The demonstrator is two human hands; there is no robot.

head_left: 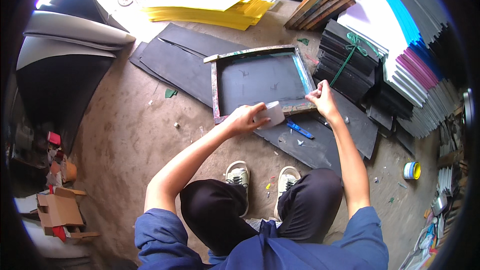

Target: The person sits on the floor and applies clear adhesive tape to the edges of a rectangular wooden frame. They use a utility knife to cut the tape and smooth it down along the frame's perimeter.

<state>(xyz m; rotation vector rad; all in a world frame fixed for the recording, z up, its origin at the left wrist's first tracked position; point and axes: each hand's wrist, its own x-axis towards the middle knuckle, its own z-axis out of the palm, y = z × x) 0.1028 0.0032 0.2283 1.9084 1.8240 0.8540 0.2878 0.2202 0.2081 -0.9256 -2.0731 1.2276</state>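
Note:
My left hand (244, 119) is wrapped round a wide roll of whitish tape (273, 115) at the near side of a wooden screen frame (215, 84). The frame has paint-stained rails and a dark mesh (260, 82), and lies on black sheets (175, 45) on the floor. Over the frame's near right corner my right hand (322, 99) is closed in a pinch. Whatever its fingertips hold is too small to make out. A blue utility knife (300, 130) rests on the black sheet just below the frame, between my hands.
Yellow sheets (210, 10) are stacked at the back. Wooden frames (320, 2) lean beside them. To the right stand a black stack tied with green string (347, 52) and many coloured sheets (395, 20). A yellow tin (412, 170) and a cardboard box (60, 210) sit lower down.

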